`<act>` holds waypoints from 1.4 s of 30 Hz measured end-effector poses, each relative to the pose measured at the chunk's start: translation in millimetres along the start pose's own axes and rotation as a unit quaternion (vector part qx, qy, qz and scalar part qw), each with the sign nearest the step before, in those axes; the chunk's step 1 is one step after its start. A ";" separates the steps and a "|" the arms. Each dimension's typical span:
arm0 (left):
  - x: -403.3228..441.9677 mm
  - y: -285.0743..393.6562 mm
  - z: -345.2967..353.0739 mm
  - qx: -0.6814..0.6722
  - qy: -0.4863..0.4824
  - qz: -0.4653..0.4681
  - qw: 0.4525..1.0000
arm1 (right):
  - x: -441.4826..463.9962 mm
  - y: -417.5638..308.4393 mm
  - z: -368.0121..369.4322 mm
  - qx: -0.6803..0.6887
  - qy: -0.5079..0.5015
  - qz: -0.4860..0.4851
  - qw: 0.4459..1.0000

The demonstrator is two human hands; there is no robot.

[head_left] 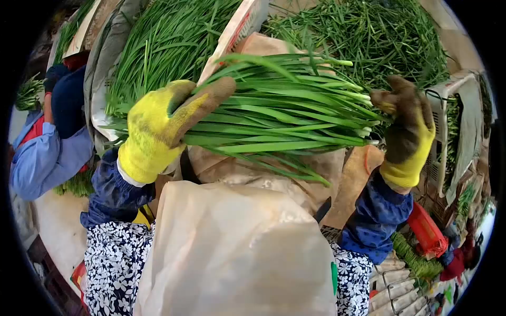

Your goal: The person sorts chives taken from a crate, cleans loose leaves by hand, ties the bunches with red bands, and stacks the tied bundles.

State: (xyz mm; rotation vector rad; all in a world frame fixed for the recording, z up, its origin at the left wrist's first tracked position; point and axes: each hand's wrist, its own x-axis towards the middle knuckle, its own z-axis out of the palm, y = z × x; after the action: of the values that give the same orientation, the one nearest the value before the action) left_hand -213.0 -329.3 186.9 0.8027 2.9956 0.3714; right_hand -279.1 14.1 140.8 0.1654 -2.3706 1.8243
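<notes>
A loose bunch of garlic chives (279,110) lies crosswise in front of me, green leaves to the left and pale cut ends to the right. My left hand (166,124), in a yellow glove with brown coating, grips its leafy end, thumb side across the top. At the pale ends is my right hand (408,126), gloved alike, with its fingers curled in a pinch; what sits between the fingertips is too small to make out. A few leaves droop below the bunch, over the tan cloth (253,171).
Behind the bunch, a heap of long chives (168,45) lies at left and a tangled green pile (363,39) at right. A white board (234,34) stands between them. A plastic crate (448,126) stands right; a person in a blue sleeve (50,160) is at left.
</notes>
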 end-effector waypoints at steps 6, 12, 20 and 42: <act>-10.1 13.5 42.6 0.109 -0.035 -0.024 0.993 | -13.5 33.7 -44.0 0.470 -0.047 0.223 0.853; -18.2 8.3 46.6 0.105 -0.062 -0.012 0.992 | -5.7 90.7 -123.8 -0.234 0.053 0.256 0.936; -18.3 4.3 59.2 0.070 -0.054 -0.015 0.996 | 15.3 46.0 -8.8 -0.511 -0.284 -0.155 0.796; -18.6 -16.9 68.0 0.025 -0.045 0.000 0.999 | 25.8 72.2 -135.5 0.325 0.016 0.253 0.911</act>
State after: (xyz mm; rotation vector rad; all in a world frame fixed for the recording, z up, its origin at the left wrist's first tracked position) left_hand -199.7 -337.5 116.1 0.8020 2.9328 0.2532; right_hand -310.6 163.6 111.0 -0.4519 -1.7872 2.7693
